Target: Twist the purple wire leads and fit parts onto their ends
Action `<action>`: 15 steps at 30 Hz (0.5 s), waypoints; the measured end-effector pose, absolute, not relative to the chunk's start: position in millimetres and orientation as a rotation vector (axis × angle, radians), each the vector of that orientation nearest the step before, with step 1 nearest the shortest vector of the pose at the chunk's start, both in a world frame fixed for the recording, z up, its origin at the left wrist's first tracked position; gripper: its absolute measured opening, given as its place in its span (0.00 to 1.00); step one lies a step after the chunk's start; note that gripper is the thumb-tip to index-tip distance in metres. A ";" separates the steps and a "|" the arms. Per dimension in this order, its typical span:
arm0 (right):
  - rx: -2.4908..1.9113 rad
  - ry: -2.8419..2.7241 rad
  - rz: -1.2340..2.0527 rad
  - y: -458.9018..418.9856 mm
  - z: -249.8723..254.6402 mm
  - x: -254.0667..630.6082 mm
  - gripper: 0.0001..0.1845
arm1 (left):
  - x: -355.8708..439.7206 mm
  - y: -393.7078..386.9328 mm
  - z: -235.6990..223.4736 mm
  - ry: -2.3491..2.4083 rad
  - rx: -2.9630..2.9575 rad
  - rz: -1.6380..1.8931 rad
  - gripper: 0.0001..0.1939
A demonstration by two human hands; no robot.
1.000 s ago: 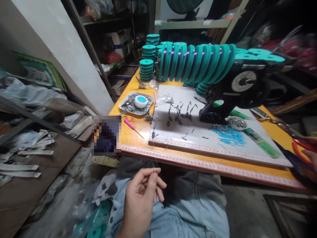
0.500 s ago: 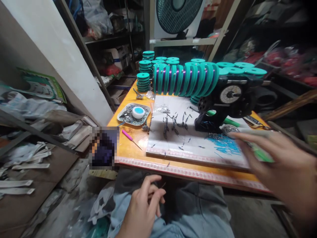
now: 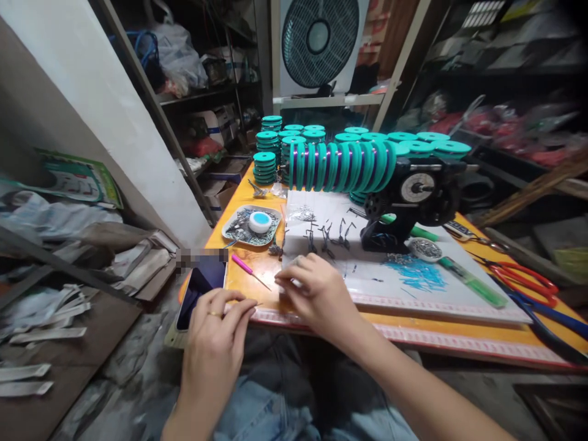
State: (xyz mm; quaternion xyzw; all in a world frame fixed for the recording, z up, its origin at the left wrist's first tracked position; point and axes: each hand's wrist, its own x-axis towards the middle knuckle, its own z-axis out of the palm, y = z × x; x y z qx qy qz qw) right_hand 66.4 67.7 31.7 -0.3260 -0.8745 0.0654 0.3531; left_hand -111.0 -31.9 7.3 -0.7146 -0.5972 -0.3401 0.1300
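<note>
My left hand [image 3: 215,334], with a ring on one finger, is over the table's front edge. Its thumb and forefinger pinch something thin and tiny, too small to name. Just to the right, my right hand [image 3: 324,297] is closed in a pinch above the white board [image 3: 367,288]; what its fingertips hold, if anything, I cannot make out. A pink-handled screwdriver [image 3: 242,264] lies between and beyond the hands. Small dark wired pieces [image 3: 328,242] stand and lie on the board, and cut blue bits [image 3: 420,274] are scattered at its right.
A black winding machine [image 3: 416,196] carries a row of green spools [image 3: 340,166]. Behind are more stacked spools [image 3: 264,168]. A tray [image 3: 229,235] of small metal parts holds a white-and-blue round container [image 3: 260,222]. Red-handled scissors [image 3: 528,282] and blue-handled pliers [image 3: 558,315] lie at right.
My right hand has come from the far right of the board to the left, near my left hand. My left hand has risen from the lap to the table edge.
</note>
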 end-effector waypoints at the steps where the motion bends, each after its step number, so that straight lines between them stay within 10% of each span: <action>1: -0.868 -2.220 0.203 68.9 37.9 73.7 0.04 | -110.2 -23.9 6.9 -1.743 -2.093 -0.907 0.06; 15: -0.940 -2.145 0.380 5.1 48.7 161.9 0.09 | -20.6 -21.8 22.0 -1.169 -2.547 -1.371 0.22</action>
